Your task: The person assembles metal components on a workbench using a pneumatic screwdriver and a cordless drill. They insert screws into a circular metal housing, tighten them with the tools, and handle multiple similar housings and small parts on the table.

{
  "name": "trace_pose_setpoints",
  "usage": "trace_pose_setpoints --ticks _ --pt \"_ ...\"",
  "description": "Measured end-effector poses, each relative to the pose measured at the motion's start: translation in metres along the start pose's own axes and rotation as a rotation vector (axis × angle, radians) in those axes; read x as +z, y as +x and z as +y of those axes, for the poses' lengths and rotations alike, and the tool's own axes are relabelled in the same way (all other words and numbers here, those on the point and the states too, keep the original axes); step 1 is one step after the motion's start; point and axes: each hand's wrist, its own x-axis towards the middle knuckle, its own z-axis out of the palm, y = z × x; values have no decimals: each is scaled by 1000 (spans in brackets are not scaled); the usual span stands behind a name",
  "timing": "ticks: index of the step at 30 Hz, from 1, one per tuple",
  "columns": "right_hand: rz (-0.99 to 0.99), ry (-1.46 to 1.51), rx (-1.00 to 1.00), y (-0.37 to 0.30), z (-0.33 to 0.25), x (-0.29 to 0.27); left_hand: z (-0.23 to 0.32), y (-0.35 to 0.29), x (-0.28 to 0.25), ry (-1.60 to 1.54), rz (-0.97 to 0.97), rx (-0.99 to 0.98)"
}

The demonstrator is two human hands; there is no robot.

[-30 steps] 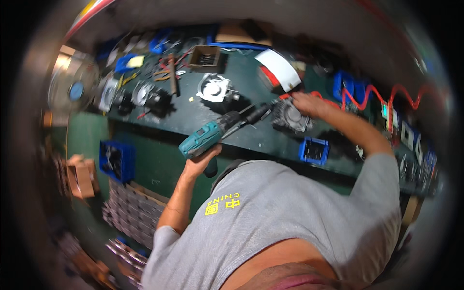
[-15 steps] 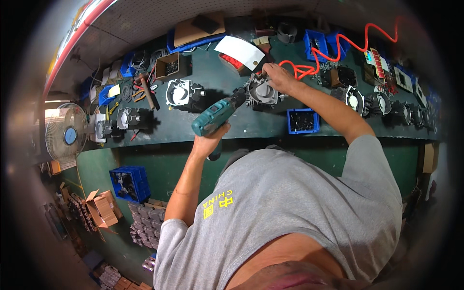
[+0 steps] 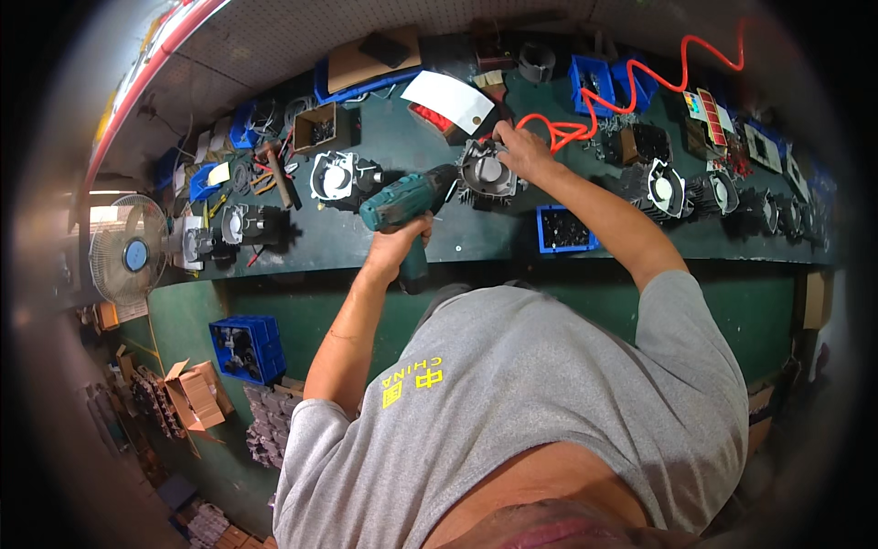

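My left hand (image 3: 400, 245) is wrapped round the grip of a teal and black cordless drill (image 3: 401, 201). The drill's dark chuck points right, up against the left side of a grey finned metal engine housing (image 3: 485, 172); whether its tip touches the housing I cannot tell. My right hand (image 3: 524, 152) grips that housing at its upper right edge, fingers bent over the rim. The housing's round opening faces up toward me. Left of the drill, another housing with a white round centre (image 3: 335, 176) stands on the dark green bench (image 3: 485, 240).
A blue tray of small dark parts (image 3: 567, 229) sits near the bench's front edge. A coiled red air hose (image 3: 631, 99) runs behind my right hand. More housings (image 3: 666, 188) line the right side. A hammer (image 3: 278, 174) and fan (image 3: 130, 252) are at left.
The housing has turned so its opening shows more squarely, with my right hand on its edge. The drill has shifted slightly up, and its base now shows below my left hand.
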Motion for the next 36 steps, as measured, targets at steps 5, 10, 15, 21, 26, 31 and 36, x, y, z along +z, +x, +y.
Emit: trace_pose_setpoints --ticks 5,10,15,21,26,31,36 --pt "-25 -161 -50 3 -8 -1 4 5 -14 -80 26 -134" --pt "-65 -209 -76 6 -6 -4 5 14 -20 -43 -8 -112" --pt "-97 -236 -149 12 4 -8 4 14 -22 -47 -28 -116" --pt "23 -128 -166 14 -5 -10 9 -13 -28 -158 41 -80" --pt "221 128 -17 35 28 -41 4 -36 -43 -164 30 223" --pt "260 39 48 68 -18 -49 -3 -65 -76 -43 209 348" --pt "130 214 -302 140 -105 6 -21 -74 -120 -70 369 405"
